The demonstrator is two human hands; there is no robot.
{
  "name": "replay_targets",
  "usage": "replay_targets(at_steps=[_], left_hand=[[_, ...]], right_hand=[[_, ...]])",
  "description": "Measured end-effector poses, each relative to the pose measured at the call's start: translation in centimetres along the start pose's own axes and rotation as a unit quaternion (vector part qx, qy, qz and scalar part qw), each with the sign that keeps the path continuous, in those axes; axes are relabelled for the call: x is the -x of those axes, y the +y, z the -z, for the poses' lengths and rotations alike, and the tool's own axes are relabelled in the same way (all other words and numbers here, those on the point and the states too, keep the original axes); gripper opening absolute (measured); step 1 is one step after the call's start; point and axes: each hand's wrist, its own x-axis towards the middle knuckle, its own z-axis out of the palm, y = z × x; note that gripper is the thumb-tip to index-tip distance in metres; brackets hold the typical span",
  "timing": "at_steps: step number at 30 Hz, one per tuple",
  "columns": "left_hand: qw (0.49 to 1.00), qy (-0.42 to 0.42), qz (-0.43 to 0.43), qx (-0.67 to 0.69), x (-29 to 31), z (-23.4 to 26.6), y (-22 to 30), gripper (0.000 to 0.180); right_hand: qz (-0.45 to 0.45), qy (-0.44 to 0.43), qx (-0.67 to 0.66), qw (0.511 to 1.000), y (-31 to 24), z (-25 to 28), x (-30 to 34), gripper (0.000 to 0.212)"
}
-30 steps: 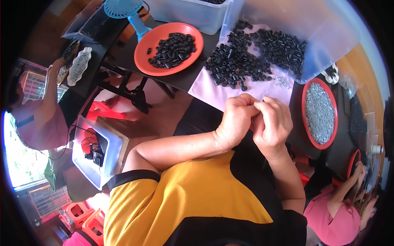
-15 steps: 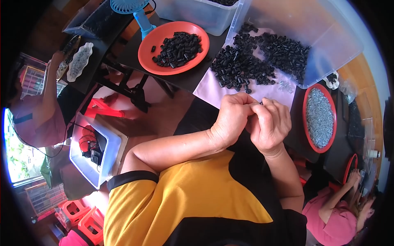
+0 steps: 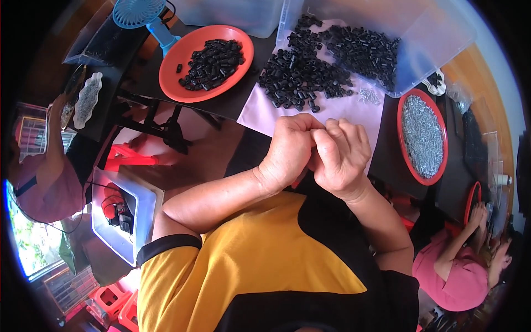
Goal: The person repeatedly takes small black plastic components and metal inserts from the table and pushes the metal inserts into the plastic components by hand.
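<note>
At 9 o'clock, a person in a dark red top (image 3: 41, 188) sits at the far left. A white tray (image 3: 119, 221) with a red item lies on the floor at 8 o'clock. At 11 o'clock, the orange plate (image 3: 206, 62) on the desk (image 3: 144, 77) carries black cylindrical parts, with a blue fan (image 3: 145, 16) beside it.

At centre, the left hand (image 3: 290, 152) and the right hand (image 3: 340, 157) are pressed together, both clenched with fingertips meeting; whatever they pinch is too small to identify. Compared with half a second ago, the hands remain joined in the same spot above the near edge of the pink sheet (image 3: 332, 110); only the view has shifted slightly.

The loose pile of black parts (image 3: 321, 61) lies on that sheet at 12 o'clock, just beyond the hands. At 3 o'clock, a red tray (image 3: 423, 135) holds small silver parts. At 4 o'clock, a person in pink (image 3: 459, 265) works nearby.
</note>
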Motion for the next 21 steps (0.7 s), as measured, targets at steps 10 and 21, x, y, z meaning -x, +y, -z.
replay_targets(at_steps=[10, 21], left_hand=[[1.0, -0.015, 0.024, -0.007, -0.1, 0.4, -0.3, 0.011], [0.99, -0.092, 0.066, 0.08, 0.3, 1.3, 0.4, 0.018]], right_hand=[[-0.058, 0.075, -0.033, 0.995, -0.6, -0.6, 0.8, 0.038], [-0.158, 0.091, -0.14, 0.973, 0.5, 0.2, 1.0, 0.036]])
